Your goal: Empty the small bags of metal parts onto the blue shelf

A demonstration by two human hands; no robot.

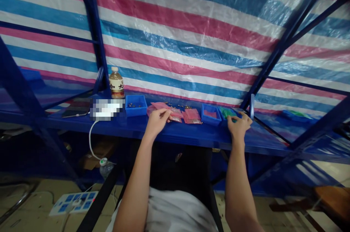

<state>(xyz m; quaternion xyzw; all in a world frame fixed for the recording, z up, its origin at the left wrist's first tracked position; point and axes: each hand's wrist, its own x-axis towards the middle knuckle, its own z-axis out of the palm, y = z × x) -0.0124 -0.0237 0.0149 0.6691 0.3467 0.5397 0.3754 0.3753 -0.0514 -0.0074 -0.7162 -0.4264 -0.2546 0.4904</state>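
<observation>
From the head view, I see the left hand [158,122] with thumb and fingertips close together at the pink packets [192,116] lying on the blue shelf [188,133]; whether it pinches one, I can't tell. The right hand [239,125] curls its fingers at the green pieces [224,111] (any hold there is hidden from me), just beside a blue bin [210,120]. A bottle [116,85] stands farther left.

pink bags [192,116]: thin plastic | bin [136,112]: smooth plastic | sheeting [186,35]: glossy, creased plastic
</observation>
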